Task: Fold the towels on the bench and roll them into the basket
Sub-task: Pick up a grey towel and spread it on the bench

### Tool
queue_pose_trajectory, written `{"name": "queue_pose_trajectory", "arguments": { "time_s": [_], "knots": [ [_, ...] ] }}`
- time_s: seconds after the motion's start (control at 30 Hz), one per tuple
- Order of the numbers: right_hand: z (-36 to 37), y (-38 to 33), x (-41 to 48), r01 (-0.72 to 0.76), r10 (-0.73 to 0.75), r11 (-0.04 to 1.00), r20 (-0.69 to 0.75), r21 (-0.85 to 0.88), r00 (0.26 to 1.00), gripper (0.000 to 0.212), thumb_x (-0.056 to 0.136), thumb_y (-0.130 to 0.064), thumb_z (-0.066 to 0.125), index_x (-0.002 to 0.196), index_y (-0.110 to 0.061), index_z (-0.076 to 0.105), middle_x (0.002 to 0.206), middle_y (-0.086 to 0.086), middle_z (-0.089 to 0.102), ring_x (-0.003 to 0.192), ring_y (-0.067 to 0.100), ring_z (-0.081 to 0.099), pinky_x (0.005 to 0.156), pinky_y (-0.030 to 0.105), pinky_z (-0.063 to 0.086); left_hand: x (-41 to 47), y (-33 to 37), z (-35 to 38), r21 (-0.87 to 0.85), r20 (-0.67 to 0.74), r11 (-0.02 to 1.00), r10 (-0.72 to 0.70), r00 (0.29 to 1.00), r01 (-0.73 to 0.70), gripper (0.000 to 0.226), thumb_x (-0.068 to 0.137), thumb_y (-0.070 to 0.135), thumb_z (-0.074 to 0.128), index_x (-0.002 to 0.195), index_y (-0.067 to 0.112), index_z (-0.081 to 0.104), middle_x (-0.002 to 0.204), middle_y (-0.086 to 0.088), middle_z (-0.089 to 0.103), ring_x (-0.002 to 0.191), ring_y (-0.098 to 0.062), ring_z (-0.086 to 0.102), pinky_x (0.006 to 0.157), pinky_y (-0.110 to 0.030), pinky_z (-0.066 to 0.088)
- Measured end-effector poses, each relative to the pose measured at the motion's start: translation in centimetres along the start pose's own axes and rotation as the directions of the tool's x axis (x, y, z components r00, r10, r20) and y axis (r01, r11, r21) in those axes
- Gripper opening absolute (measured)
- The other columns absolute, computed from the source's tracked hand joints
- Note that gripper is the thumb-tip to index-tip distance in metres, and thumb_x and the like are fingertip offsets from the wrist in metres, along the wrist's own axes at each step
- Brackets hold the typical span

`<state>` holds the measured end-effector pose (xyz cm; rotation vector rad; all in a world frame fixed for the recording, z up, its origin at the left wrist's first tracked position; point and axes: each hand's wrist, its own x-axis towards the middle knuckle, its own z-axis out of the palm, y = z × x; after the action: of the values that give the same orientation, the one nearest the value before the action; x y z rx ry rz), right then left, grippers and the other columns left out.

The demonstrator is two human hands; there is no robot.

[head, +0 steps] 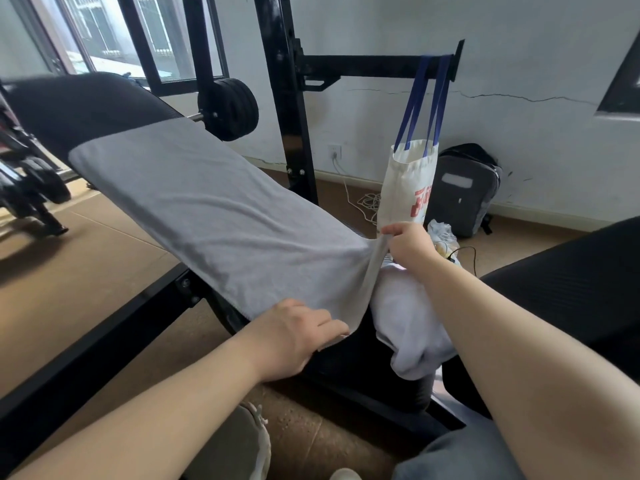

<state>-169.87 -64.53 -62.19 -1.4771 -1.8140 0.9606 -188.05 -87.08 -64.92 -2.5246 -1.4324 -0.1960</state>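
Note:
A grey towel (214, 209) lies spread lengthwise along the black padded bench (79, 109), running from the upper left down to the near end. My left hand (294, 336) pinches the towel's near left corner at the bench's lower edge. My right hand (410, 244) pinches the near right corner and lifts it a little, so the end stands up as a fold. A second, paler towel (412, 327) lies bunched on the near end of the bench, under my right forearm. No basket is in view.
A black rack upright (294, 109) with weight plates (230, 107) stands behind the bench. A cream tote bag (407, 188) hangs from the rack's arm, with a dark backpack (464, 192) and cables on the floor by the wall. A black seat (571, 282) is at right.

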Motion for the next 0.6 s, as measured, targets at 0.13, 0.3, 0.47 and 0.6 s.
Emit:
{"name": "queue_pose_trajectory", "arguments": {
  "time_s": [0.13, 0.3, 0.47, 0.6],
  "knots": [
    [-0.4, -0.3, -0.1, 0.052, -0.052, 0.999, -0.019, -0.009, 0.998, 0.046, 0.090, 0.001, 0.044, 0.114, -0.024, 0.075, 0.099, 0.005, 0.068, 0.082, 0.026, 0.057, 0.057, 0.021, 0.041, -0.5, 0.0, 0.0, -0.120, -0.120, 0.989, -0.103, 0.987, 0.089, 0.040, 0.084, 0.024, 0.045, 0.122, 0.032, 0.057, 0.092, 0.008, 0.066, 0.068, -0.021, 0.064, 0.057, -0.032, 0.054],
    [-0.5, -1.8, 0.0, 0.086, -0.084, 0.990, -0.029, 0.113, 0.996, 0.031, 0.089, -0.005, 0.053, 0.098, -0.026, 0.075, 0.087, -0.001, 0.073, 0.078, 0.019, 0.069, 0.057, 0.022, 0.050, -0.8, -1.3, -1.3, -0.474, -0.233, 0.808, -0.499, 0.834, 0.351, 0.020, 0.091, 0.033, 0.056, 0.104, 0.029, 0.071, 0.090, 0.013, 0.073, 0.082, -0.005, 0.067, 0.071, -0.020, 0.050],
    [0.2, -4.5, 1.1, 0.106, -0.096, 0.973, -0.062, 0.204, 0.993, 0.021, 0.093, -0.014, 0.058, 0.092, -0.027, 0.075, 0.078, -0.001, 0.073, 0.067, 0.016, 0.066, 0.064, 0.032, 0.058, -1.5, -3.8, -3.9, -0.611, -0.197, 0.572, -0.779, 0.595, 0.548, 0.007, 0.092, 0.024, 0.073, 0.098, 0.025, 0.074, 0.082, 0.022, 0.068, 0.076, 0.011, 0.062, 0.069, 0.001, 0.039],
    [1.5, -7.4, 2.1, 0.160, -0.130, 0.966, -0.152, 0.203, 0.980, 0.011, 0.090, -0.022, 0.065, 0.090, -0.029, 0.075, 0.078, -0.008, 0.072, 0.068, 0.013, 0.064, 0.067, 0.031, 0.055, -2.7, -6.1, -6.1, -0.700, -0.143, 0.404, -0.887, 0.439, 0.588, 0.004, 0.096, 0.029, 0.067, 0.094, 0.030, 0.070, 0.075, 0.020, 0.067, 0.074, 0.015, 0.061, 0.062, -0.004, 0.041]
  ]
}}
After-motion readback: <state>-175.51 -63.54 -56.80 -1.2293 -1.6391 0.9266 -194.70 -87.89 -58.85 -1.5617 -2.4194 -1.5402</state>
